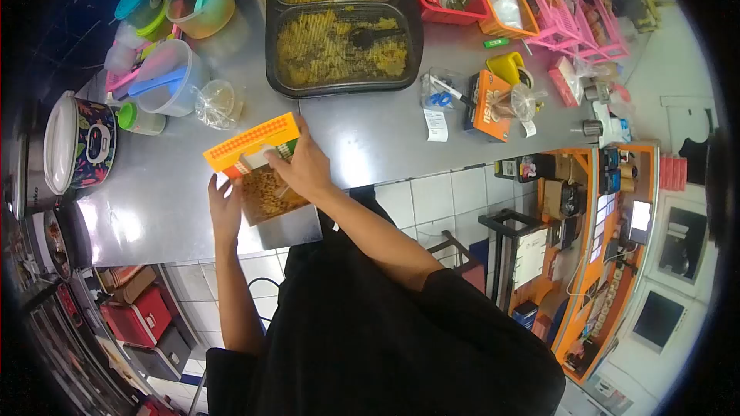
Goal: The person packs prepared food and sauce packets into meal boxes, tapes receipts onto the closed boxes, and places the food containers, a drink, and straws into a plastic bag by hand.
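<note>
An orange and yellow box [250,141] with a checkered pattern is tilted above a metal container of brown crumbly food [266,192] at the table's front edge. My right hand [304,166] grips the box at its right end, thumb across its side. Below the box's left end, my left hand [225,204] has its fingers raised and slightly apart, close to the box's lower edge and the container's left side. Part of the food lies hidden under the box and my right hand.
Behind stands a black tray [344,91] of yellow food under mesh. Plastic tubs [189,77] and a rice cooker [89,139] are on the left. To the right are an orange box [492,108], a red basket [455,15] and pink baskets [551,31].
</note>
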Demonstrator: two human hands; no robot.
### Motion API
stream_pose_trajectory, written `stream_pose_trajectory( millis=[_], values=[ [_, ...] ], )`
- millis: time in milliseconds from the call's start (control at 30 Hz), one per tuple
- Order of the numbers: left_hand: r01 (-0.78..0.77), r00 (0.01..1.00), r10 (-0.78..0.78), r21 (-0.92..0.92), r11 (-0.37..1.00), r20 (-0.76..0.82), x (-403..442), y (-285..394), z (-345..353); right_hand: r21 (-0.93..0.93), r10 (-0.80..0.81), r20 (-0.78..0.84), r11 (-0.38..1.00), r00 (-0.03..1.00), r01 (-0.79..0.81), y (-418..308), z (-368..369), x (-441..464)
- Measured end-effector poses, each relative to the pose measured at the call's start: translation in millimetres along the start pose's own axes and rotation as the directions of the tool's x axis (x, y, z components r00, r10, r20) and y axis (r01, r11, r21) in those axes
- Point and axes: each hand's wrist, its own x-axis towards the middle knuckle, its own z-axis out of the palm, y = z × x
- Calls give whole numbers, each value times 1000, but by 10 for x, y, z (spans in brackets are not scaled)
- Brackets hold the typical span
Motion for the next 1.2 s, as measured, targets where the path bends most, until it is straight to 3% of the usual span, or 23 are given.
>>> stream_pose_trajectory(
  millis=[67,100,167,267,333,433,467,500,533,567,600,633,700,767,833,900,1000,1033,1067,1100,1167,1200],
  values=[
    [-155,972,173,120,981,-161,42,147,285,-77,-34,-84,997,996,27,-24,-59,31],
    [-157,971,176,121,980,-161,36,304,424,-152,-72,-161,987,984,48,-47,-99,44],
    [-287,912,351,280,916,-212,18,635,675,-151,-64,-139,988,988,43,-95,-196,49],
    [-282,851,425,414,866,-309,51,631,805,-134,-34,-110,991,993,19,-99,-357,83],
    [-245,820,445,482,842,-360,12,625,763,-24,25,-4,999,1000,-25,-74,-525,64],
    [-307,850,425,363,880,-311,-133,579,504,153,-5,141,988,990,-17,141,-743,114],
    [-325,903,372,222,919,-216,-166,541,336,295,-65,180,956,982,9,210,-841,102],
    [-320,938,327,76,944,-113,-190,523,243,301,-70,176,953,982,14,283,-948,117],
    [-425,889,441,134,895,-122,-211,501,228,297,-194,257,948,947,114,371,-1039,119],
    [-426,888,443,140,894,-121,-230,412,167,300,-312,335,930,889,214,446,-1096,124],
    [-463,874,486,274,843,-19,-253,287,68,289,-319,395,934,862,213,509,-1108,131],
    [-500,855,511,396,770,86,-308,266,17,293,-324,397,931,859,216,529,-1144,101],
    [-552,809,575,490,674,121,-443,126,-10,75,-414,365,906,834,417,553,-1206,-43],
    [-588,779,602,537,605,175,-580,93,-9,40,-496,345,856,797,516,708,-1186,-147],
    [-579,789,571,589,565,228,-676,-24,-49,-169,-460,455,796,762,581,806,-1194,-289],
    [-572,798,532,633,522,283,-698,-73,-47,-235,-503,425,741,752,629,920,-1150,-374],
    [-533,839,501,505,678,212,-744,-85,16,-217,-493,411,764,767,608,1000,-1115,-463],
    [-528,842,498,507,681,207,-738,-93,51,-37,-430,391,876,814,481,988,-1073,-490],
    [-390,918,386,399,830,94,-728,-107,121,147,-360,386,933,849,329,969,-1022,-505],
    [-242,968,251,262,934,2,-735,-92,200,149,-366,387,930,846,335,883,-978,-543],
    [-184,970,237,474,861,-55,-827,116,462,50,-224,259,975,940,218,663,-896,-597],
    [-185,962,254,449,874,-97,-849,113,534,33,-216,179,976,960,213,762,-758,-590]
  ],
)
